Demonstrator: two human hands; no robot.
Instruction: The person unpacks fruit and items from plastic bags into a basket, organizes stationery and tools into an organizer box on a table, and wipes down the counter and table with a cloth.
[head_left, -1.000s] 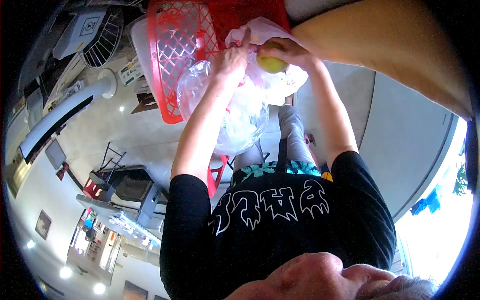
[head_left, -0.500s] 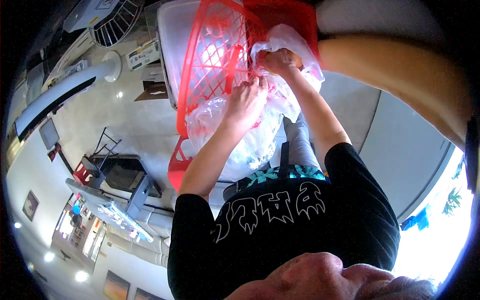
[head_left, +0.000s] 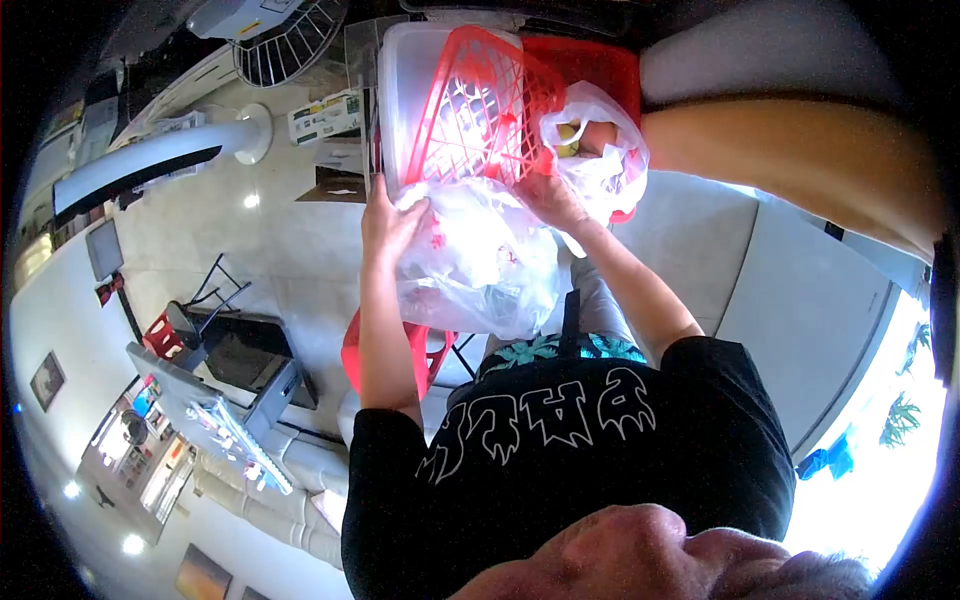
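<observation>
My left hand [head_left: 388, 215] grips the left edge of a clear plastic bag [head_left: 480, 270] that hangs in front of my lap. Gripping the same bag's right edge, just under the basket, is my right hand [head_left: 553, 200]. Above my hands a red lattice basket [head_left: 480, 100] stands tilted. A white plastic bag [head_left: 605, 160] lies against its right side, and a yellow-green fruit [head_left: 568, 140] shows in the bag's mouth. No hand touches the fruit.
A clear plastic bin [head_left: 405, 80] stands behind the basket. A broad tan shape [head_left: 800, 150] crosses the upper right. On the left there are a white fan [head_left: 285, 45], a small box [head_left: 325, 115], pale floor tiles and a red stool [head_left: 395, 355] below the bag.
My right hand held the yellow-green fruit, pushed it into the white bag and let go. Both hands now hold the clear bag, which has come up nearer to me.
</observation>
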